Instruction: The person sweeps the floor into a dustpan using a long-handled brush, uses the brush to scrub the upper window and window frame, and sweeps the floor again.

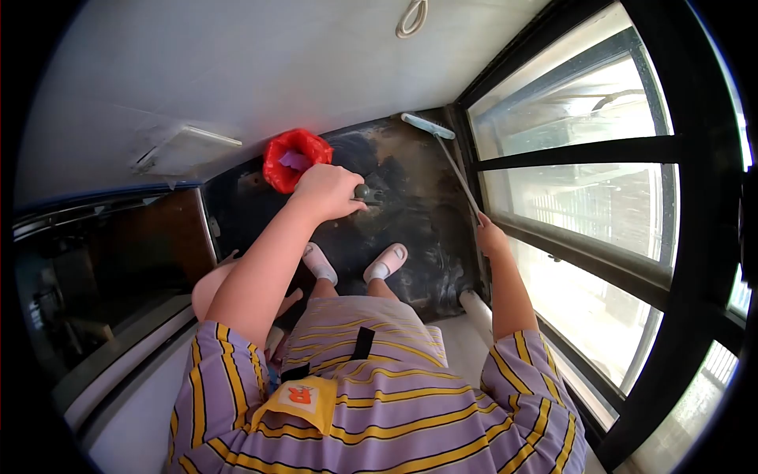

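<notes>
My left hand point(328, 192) is stretched forward beside a bin lined with a red plastic bag point(276, 174). Its fingers are closed around a dark round-ended handle point(362, 191); what the handle belongs to is mostly hidden. At the right, near the window, my right hand point(491, 237) grips the thin shaft of a long-handled floor brush point(458, 171). The pale flat brush head point(427, 126) rests in the far corner of the dark floor. Something purple point(295, 159) lies inside the red bag.
Dark, smudged floor point(418, 229) lies around my feet in pink slippers point(387, 262). Black-framed windows point(576, 205) line the right side. A white wall point(237, 71) with a hanging cord loop point(411, 19) stands ahead. Bare skin point(209, 292), perhaps another person's, shows at left.
</notes>
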A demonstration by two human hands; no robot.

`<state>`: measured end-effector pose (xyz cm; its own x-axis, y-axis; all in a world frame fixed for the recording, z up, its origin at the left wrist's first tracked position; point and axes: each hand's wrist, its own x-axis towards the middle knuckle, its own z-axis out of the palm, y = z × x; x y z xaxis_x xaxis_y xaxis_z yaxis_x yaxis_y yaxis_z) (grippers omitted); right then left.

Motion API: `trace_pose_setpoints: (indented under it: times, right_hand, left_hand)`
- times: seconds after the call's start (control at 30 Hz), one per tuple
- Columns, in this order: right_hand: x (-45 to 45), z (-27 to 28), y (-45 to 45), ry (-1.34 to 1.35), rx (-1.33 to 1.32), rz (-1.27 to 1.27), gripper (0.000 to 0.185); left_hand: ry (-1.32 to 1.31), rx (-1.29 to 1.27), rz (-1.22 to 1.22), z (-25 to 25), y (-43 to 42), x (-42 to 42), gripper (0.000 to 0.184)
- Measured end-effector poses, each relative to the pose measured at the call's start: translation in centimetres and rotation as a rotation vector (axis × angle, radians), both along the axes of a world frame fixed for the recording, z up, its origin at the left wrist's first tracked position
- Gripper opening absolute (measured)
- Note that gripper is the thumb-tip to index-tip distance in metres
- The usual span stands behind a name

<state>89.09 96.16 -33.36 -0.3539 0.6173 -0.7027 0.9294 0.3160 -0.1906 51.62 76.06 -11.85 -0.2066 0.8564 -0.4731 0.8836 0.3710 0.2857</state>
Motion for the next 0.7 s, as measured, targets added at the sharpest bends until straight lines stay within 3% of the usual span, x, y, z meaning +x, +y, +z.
trace_pose_setpoints:
  times: [0.17, 0.27, 0.33, 0.57, 0.7]
  right_hand:
    - [-0.9, 1.4, -1.1, 0.114, -0.495, -0.480, 0.058]
    - [-0.1, 1.5, -0.9, 0.196, -0.605, -0.639, 0.063]
    - [0.3, 1.3, -1.0, 0.230, -0.591, -0.675, 0.063]
    - [0.9, -1.2, -3.2, 0.263, -0.489, -0.573, 0.058]
    - [0.8, -2.4, -5.5, 0.220, -0.389, -0.509, 0.056]
  left_hand:
    - [0.010, -0.032, 0.076, 1.7, -0.3, -0.6, 0.036]
    - [0.031, 0.015, 0.102, 1.3, 0.2, -0.6, 0.036]
    - [0.045, 0.124, 0.090, -0.3, 0.4, -1.1, 0.037]
    - [0.064, -0.046, -0.099, -1.2, 3.2, -4.2, 0.032]
    - [0.095, -0.136, -0.111, 1.0, 5.2, -5.3, 0.031]
